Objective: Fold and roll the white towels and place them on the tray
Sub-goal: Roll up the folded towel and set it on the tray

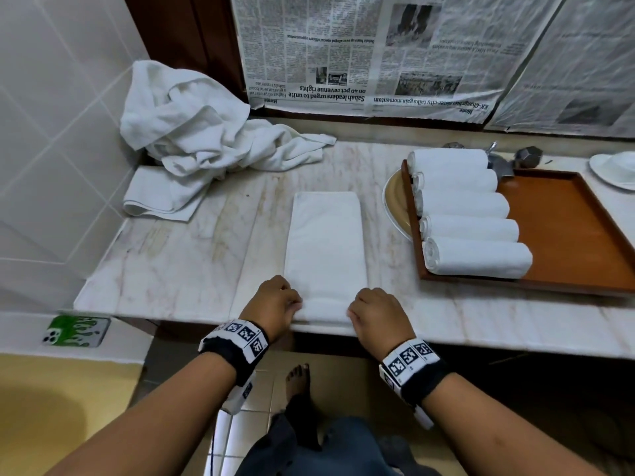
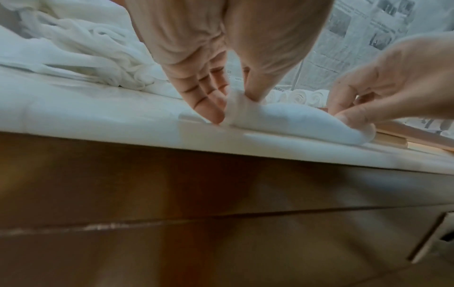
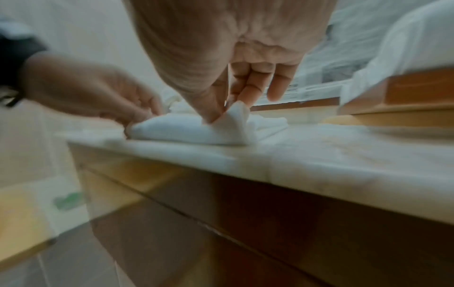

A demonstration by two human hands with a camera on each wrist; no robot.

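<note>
A white towel (image 1: 325, 245) folded into a long strip lies on the marble counter (image 1: 192, 262), running away from me. My left hand (image 1: 276, 302) pinches the strip's near left corner (image 2: 236, 108) between thumb and fingers. The near right corner (image 3: 233, 120) is pinched by my right hand (image 1: 372, 312). The near end is lifted slightly and curls over. To the right stands a brown tray (image 1: 580, 235) with several rolled white towels (image 1: 477, 257) lined along its left side.
A heap of loose white towels (image 1: 202, 132) sits at the back left of the counter, over a folded one (image 1: 154, 197). A plate (image 1: 395, 207) lies under the tray's left edge. A white dish (image 1: 615, 170) is at far right. A phone (image 1: 77, 331) lies lower left.
</note>
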